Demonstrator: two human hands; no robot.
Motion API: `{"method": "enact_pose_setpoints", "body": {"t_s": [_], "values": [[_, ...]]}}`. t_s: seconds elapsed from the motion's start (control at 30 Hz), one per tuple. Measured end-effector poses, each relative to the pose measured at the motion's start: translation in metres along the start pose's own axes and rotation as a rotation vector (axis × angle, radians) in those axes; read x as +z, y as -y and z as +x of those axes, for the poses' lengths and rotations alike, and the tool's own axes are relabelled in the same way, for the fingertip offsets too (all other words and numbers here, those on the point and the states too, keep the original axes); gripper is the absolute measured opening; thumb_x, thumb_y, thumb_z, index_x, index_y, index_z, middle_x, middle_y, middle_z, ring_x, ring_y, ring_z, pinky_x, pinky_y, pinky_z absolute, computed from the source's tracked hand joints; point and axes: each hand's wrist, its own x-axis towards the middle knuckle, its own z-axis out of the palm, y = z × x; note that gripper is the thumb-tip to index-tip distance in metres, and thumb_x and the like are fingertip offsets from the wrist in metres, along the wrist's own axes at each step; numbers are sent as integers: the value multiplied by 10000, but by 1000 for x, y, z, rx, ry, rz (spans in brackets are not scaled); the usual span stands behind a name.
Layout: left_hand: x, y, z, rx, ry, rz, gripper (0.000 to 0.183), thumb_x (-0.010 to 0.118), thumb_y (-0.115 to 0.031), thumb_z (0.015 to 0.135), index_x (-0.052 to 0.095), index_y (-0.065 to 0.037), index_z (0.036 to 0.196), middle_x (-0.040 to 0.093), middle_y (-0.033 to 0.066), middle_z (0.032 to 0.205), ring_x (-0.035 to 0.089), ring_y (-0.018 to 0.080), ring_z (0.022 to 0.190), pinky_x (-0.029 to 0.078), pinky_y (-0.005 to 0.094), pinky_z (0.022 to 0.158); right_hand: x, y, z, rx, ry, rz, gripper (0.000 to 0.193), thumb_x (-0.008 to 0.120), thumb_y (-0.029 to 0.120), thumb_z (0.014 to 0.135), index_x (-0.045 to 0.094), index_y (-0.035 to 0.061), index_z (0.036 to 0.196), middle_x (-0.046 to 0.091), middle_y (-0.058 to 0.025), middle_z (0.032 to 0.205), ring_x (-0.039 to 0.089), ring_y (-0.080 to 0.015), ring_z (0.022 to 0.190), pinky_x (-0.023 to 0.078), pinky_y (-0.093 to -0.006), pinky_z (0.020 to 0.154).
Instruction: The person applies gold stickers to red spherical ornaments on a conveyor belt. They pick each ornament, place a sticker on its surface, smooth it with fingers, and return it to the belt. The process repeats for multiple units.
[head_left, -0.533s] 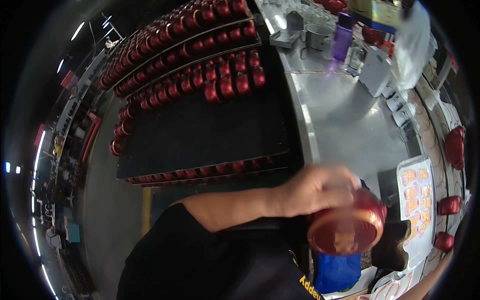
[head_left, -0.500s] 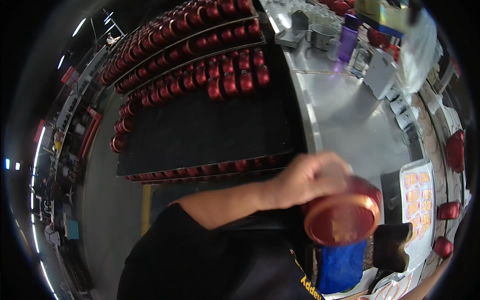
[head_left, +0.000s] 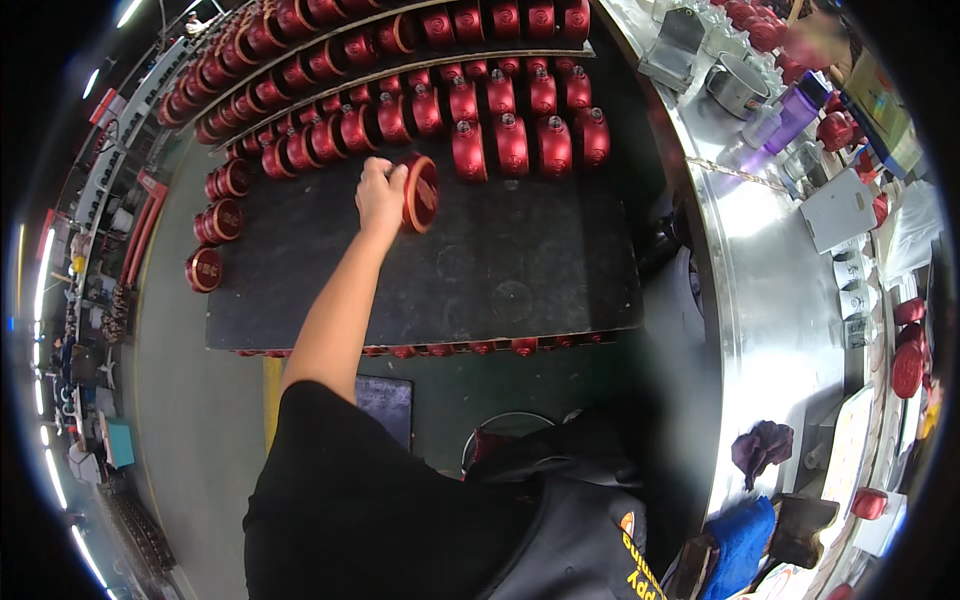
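My left hand (head_left: 380, 200) reaches out over a black board (head_left: 520, 265), its fingers closed at the neck end of a round, flat-sided red bottle (head_left: 422, 195). The bottle is tilted, and its broad red face with a gold mark turns to the right. Rows of similar red bottles (head_left: 512, 145) stand along the far part of the board, just beyond the held one. At the board's left edge sit several more red bottles (head_left: 205, 270). My right hand is out of sight.
To the right runs a shiny metal table (head_left: 760, 330). On it are a dark crumpled cloth (head_left: 763, 448), a blue cloth (head_left: 742, 545), a metal mug (head_left: 738, 85) and a purple bottle (head_left: 798, 112). Higher shelves of red bottles (head_left: 400, 35) rise behind the board.
My left hand has carried the red bottle from beside the metal table leftward and away from me, over the black board. The view has turned left with it.
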Motion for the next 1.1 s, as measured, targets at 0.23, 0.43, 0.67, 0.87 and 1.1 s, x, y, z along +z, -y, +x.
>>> {"method": "enact_pose_setpoints", "body": {"t_s": [0.23,0.43,0.67,0.87,1.1], "values": [[93,42,79,-112,21,129,365,704,-323,981,588,-31,1166,729,235,1097,704,431,1063,554,518,927,-62,15,-43,73,-48,8,398,625,275,1044,657,-2,1328,699,-131,1276,683,-217,1118,539,-340,979],[116,43,98,-105,124,221,414,703,-384,965,595,-43,1175,732,255,1102,710,434,1066,558,523,930,-112,8,-62,100,-83,14,389,605,244,1062,645,0,1362,685,-124,1315,673,-211,1142,533,-334,1003],[110,65,113,-4,293,293,555,623,-598,926,733,-131,1204,696,259,1257,663,473,1157,526,551,999,-195,21,-102,67,-122,200,382,582,208,1083,631,2,1401,669,-117,1359,663,-204,1171,526,-326,1030],[113,-64,93,431,-133,-34,500,688,-290,1018,599,56,1368,651,252,1355,631,386,1263,511,463,1081,-157,110,-177,-338,-82,63,261,657,195,1044,715,-6,1201,705,-76,1208,617,-139,1137,441,-265,1022],[60,-379,-225,650,1241,-1413,410,590,-65,1047,517,28,1439,608,168,1410,627,225,1231,505,356,1076,-71,171,-226,-475,391,600,261,687,223,1018,689,-8,1139,675,-138,1228,603,-285,1270,433,-444,1134]]}}
